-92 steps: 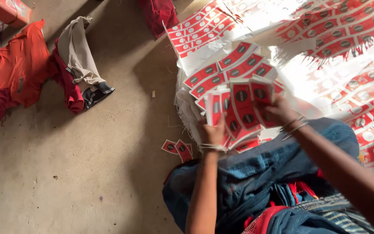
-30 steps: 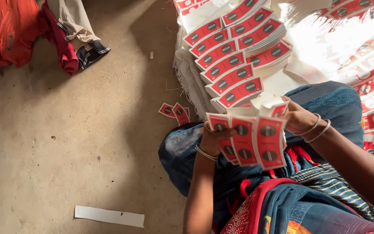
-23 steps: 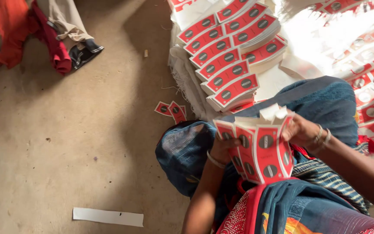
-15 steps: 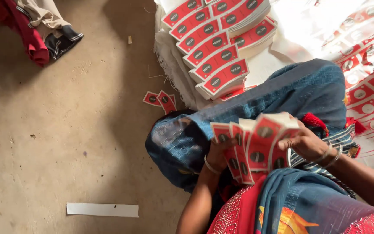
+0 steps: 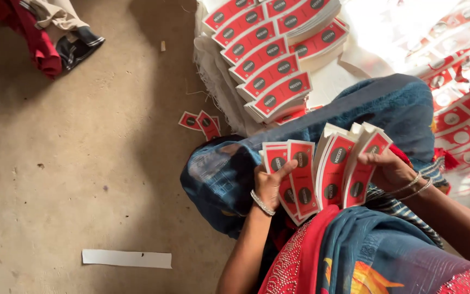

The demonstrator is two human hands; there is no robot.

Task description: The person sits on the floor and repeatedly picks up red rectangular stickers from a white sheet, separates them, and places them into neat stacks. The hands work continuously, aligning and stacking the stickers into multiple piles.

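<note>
Head view: left hand [image 5: 270, 185] and right hand [image 5: 387, 169] both closed around fanned red labels [image 5: 322, 171], just below stacked labels [image 5: 273, 60] on white cloth [image 5: 216, 71].

Both hands grip fanned red labels [image 5: 322, 174] over the lap: left hand [image 5: 270, 185] pinches one bundle, right hand [image 5: 387, 170] another (stacked labels [image 5: 270, 65] lie beyond).
</note>
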